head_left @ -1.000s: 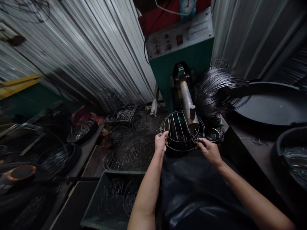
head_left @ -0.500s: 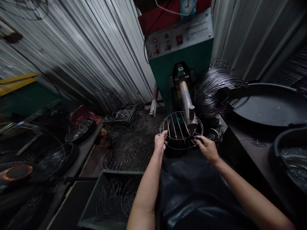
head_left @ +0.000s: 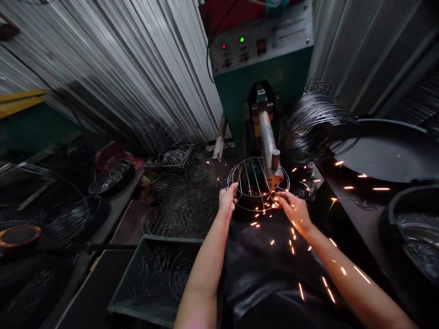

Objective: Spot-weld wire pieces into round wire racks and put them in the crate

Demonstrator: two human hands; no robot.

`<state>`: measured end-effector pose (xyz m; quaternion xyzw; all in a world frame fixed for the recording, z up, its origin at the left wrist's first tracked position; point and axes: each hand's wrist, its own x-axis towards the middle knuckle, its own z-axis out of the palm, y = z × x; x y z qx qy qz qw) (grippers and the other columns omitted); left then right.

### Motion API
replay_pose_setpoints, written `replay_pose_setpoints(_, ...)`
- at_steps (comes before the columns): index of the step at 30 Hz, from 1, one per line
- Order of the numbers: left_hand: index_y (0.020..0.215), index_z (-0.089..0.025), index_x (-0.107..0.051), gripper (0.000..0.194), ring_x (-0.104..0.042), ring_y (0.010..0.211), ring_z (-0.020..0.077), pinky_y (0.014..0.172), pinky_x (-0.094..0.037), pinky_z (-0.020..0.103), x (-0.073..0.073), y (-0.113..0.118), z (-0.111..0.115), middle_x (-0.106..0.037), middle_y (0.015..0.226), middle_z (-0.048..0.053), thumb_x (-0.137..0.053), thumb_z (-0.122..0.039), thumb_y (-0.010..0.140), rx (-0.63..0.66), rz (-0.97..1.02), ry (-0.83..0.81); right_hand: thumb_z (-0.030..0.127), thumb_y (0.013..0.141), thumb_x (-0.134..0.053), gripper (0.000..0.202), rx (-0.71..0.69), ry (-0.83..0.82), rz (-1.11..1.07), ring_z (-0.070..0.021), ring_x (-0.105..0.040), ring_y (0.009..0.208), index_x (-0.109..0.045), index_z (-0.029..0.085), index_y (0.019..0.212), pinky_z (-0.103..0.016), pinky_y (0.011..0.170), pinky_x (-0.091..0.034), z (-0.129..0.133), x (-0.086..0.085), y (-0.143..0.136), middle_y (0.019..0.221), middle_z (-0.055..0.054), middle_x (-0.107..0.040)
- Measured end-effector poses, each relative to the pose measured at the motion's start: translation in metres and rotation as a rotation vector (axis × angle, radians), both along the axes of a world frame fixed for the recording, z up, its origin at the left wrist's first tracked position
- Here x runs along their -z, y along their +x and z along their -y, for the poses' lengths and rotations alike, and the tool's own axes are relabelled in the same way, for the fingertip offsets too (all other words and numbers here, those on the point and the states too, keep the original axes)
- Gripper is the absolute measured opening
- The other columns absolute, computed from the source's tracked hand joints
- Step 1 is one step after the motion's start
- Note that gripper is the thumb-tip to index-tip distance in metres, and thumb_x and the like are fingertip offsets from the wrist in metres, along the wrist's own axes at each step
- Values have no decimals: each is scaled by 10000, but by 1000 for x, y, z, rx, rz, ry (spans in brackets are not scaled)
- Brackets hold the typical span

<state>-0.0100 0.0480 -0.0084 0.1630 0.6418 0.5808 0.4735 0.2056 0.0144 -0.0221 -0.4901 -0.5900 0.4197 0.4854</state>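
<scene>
A round wire rack (head_left: 252,183) with parallel bars is held under the metal arm (head_left: 269,137) of a green machine (head_left: 260,68). My left hand (head_left: 228,197) is closed on the rack's left rim. At the rack's right front, my right hand (head_left: 291,208) pinches something small, too hidden to name, close below the copper-coloured tip (head_left: 273,181). Orange sparks fly from that tip over my right forearm and the dark apron (head_left: 257,274). A red and a green light glow on the machine's panel (head_left: 284,34).
A coil of wire (head_left: 308,130) hangs right of the machine, beside a large dark pan (head_left: 394,148). Another black container (head_left: 414,201) holds wire pieces at the right. Lower left stands a green bin (head_left: 125,285) with wire parts. Wire racks (head_left: 171,214) lie beyond it.
Sparks have appeared at the tip, and the green panel light has come on. The metal arm's tip now meets the rack beside my right fingers. The view has shifted slightly.
</scene>
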Motion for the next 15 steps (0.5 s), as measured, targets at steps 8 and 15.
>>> replay_pose_setpoints(8,572,-164,-422,344,-298,350,29,330,-202,161,-1,3,3,-324,461,-86,-715,-343,544,1,45,-71,453,644,-679,370,172,-276,-277,-147,-592,558,-641,155,861,-271,528,-507,25,13,43,744,-48,-647)
replay_pose_setpoints(15,585,-156,-451,322,-320,374,31,318,-205,157,-2,5,15,-369,488,-72,-722,-315,516,-60,57,18,285,650,-567,333,105,-434,-159,-101,-482,448,-548,162,959,-207,409,-381,41,44,71,620,14,-581)
